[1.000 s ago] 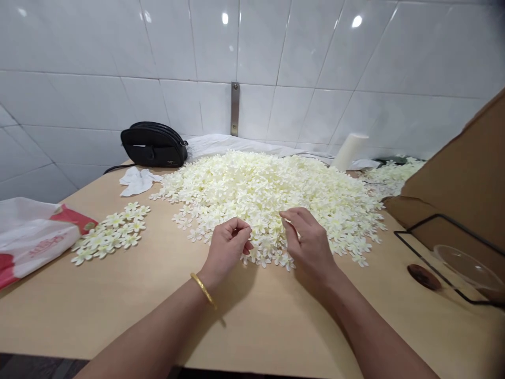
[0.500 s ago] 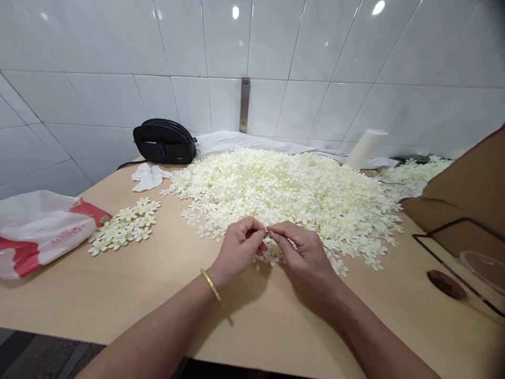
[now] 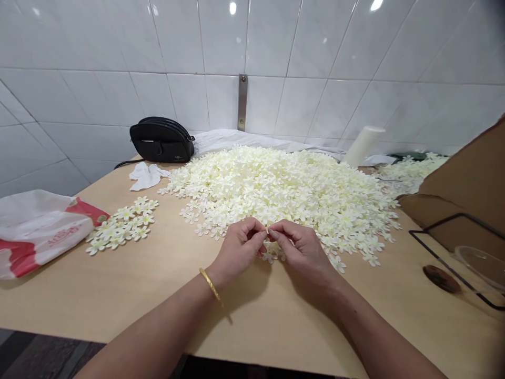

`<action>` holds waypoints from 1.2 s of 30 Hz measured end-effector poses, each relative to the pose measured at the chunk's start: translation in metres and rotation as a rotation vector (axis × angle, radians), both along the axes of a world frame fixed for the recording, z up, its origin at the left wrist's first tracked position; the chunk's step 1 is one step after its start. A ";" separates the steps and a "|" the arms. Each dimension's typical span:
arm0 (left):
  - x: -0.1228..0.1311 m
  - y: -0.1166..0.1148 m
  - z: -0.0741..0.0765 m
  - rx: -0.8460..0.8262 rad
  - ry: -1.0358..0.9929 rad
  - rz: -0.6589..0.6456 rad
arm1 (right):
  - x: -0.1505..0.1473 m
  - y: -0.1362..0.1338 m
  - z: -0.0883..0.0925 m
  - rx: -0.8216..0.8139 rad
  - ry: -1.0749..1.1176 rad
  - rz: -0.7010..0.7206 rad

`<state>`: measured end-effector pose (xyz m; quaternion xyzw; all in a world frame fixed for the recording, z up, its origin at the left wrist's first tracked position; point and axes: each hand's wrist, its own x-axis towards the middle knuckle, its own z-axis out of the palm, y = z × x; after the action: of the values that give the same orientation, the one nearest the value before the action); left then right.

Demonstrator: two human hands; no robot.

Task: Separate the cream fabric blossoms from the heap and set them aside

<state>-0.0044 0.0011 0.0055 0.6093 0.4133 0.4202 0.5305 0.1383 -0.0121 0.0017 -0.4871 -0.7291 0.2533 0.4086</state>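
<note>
A big heap of small cream-white fabric flowers (image 3: 284,189) covers the middle of the wooden table (image 3: 130,284). At the heap's near edge my left hand (image 3: 239,250), with a gold bangle on its wrist, and my right hand (image 3: 302,252) meet fingertip to fingertip. Both pinch the same small flower (image 3: 268,231) between thumb and forefinger, just above the loose flowers at the edge. A separate small patch of flowers (image 3: 122,223) lies flat on the table to the left.
A black pouch (image 3: 161,139) stands at the back left by the tiled wall, with a crumpled white tissue (image 3: 147,175) in front. A red-and-white plastic bag (image 3: 37,229) lies far left. Brown cardboard (image 3: 465,195), a black wire frame (image 3: 450,247) and a clear lid (image 3: 479,260) sit on the right.
One second ago my hands were apart at the heap's edge; they have come together and now pinch one flower between them. The view has shifted slightly.
</note>
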 end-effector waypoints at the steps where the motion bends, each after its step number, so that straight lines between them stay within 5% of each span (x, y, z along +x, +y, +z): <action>1: 0.000 0.000 0.000 -0.009 -0.012 -0.003 | 0.000 0.000 0.000 -0.012 0.020 0.014; 20: 0.001 0.001 0.000 -0.079 -0.057 0.019 | -0.001 0.003 0.000 -0.157 0.199 0.006; 27: -0.004 0.006 -0.005 -0.159 -0.233 0.053 | 0.006 0.011 0.001 -0.071 0.434 -0.171; 36: -0.002 0.003 -0.004 -0.016 -0.063 0.056 | 0.006 0.010 -0.002 -0.210 0.388 0.037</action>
<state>-0.0064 0.0044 0.0019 0.5798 0.4166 0.4506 0.5359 0.1448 -0.0024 -0.0002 -0.4557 -0.6153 0.4240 0.4837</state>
